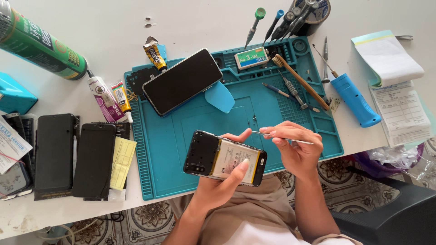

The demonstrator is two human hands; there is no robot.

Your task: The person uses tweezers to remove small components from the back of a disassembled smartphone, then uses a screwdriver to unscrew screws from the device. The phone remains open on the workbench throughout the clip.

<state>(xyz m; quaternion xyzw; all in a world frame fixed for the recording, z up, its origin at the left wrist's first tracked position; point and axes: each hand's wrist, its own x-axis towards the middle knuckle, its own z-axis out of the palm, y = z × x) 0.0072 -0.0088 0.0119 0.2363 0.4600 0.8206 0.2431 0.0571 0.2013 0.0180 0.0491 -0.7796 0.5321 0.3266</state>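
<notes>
My left hand [222, 181] grips an opened phone [225, 158] with its back cover off, showing a yellow-white battery and a black frame. It is held over the near edge of the teal work mat [168, 149]. My right hand [295, 147] pinches thin metal tweezers [281, 137] just right of the phone, their tip pointing left above the phone's top edge. A black phone screen [182, 81] lies face up at the mat's far left, with a blue pick [219, 97] beside it.
On the mat lie a wooden brush [302, 83] and small tools [290, 90]. Glue tubes [109, 97], a green spray can [41, 45] and dark phone panels [75, 154] sit to the left. At the right are a blue handle [354, 100], a notepad [390, 59] and a screwdriver cup [313, 16].
</notes>
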